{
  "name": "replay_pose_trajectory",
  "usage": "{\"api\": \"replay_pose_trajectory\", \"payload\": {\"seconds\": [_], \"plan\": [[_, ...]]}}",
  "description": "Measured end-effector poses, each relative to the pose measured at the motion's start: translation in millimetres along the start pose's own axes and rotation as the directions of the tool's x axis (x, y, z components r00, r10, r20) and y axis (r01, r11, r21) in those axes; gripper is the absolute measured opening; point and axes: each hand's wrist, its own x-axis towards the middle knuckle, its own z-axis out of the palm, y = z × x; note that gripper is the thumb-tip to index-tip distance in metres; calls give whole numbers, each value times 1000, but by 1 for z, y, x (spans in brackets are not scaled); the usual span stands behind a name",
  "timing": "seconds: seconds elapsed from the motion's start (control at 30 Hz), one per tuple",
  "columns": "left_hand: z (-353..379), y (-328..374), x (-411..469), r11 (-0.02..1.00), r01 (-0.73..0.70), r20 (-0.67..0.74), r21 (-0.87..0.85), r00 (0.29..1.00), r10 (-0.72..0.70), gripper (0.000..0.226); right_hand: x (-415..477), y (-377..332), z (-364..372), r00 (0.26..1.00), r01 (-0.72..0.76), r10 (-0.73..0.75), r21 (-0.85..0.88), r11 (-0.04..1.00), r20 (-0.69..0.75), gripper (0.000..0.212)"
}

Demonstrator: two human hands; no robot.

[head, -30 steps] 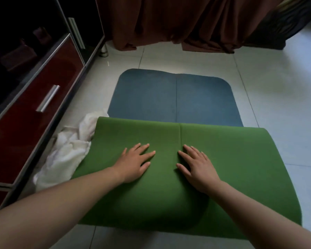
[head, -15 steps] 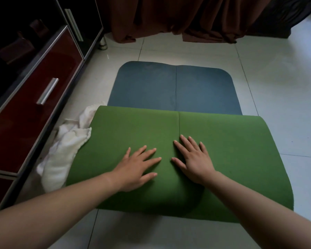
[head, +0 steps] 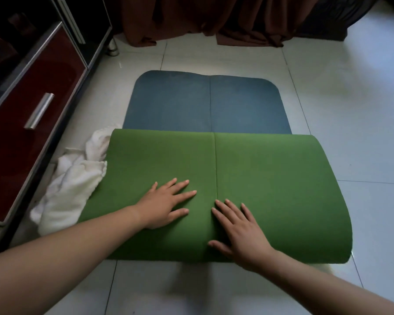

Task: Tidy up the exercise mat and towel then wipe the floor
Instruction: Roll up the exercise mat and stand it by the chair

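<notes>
Evidently the mat (head: 271, 178) is lying partly rolled on the floor (head: 350, 105), left hand (head: 166, 202) and right hand (head: 242, 234) pressing flat-fingered, gripping nothing; the towel (head: 71, 185) is sitting crumpled beside it, wiping not begun.

Mat (head: 271, 178) lies on the tiled floor (head: 350, 110). Its near part is turned over in a curved fold, green face up. The blue face shows beyond the fold, its far corners rounded. A seam (head: 215, 160) runs down the middle of both faces. Left hand (head: 166, 203) rests flat on the green face, fingers straight and spread, just left of the seam. Right hand (head: 239, 233) rests flat nearer the near edge, fingertips at the seam. White towel (head: 71, 189) lies crumpled on the floor, touching the mat's left edge, between mat and cabinet (head: 21, 155). The cabinet's red front carries a metal handle (head: 39, 110). Brown curtain (head: 214, 17) reaches the floor beyond the mat.
</notes>
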Motion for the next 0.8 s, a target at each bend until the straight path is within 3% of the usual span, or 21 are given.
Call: {"api": "replay_pose_trajectory", "payload": {"seconds": [0.37, 0.53, 0.7, 0.8], "plan": [[2, 2, -7, 1000, -23, -47, -20, 999, 22, 57, -18, -4, 14, 994, 52, -57, -58, 997, -94, 84], [5, 17, -22, 999, -41, -175, 9, 984, 42, 57, -9, 0, 8, 991, 34, -38, -31, 999, -130, 80], [26, 25, -37, 982, -109, -243, 156, 959, 146, 78, 2, 8, 2, 991, 43, -50, -55, 998, -125, 81], [29, 21, -36, 983, -126, -136, 131, 980, 143, 89, 1, 7, 3, 993, 55, -62, -62, 997, -104, 83]]}}
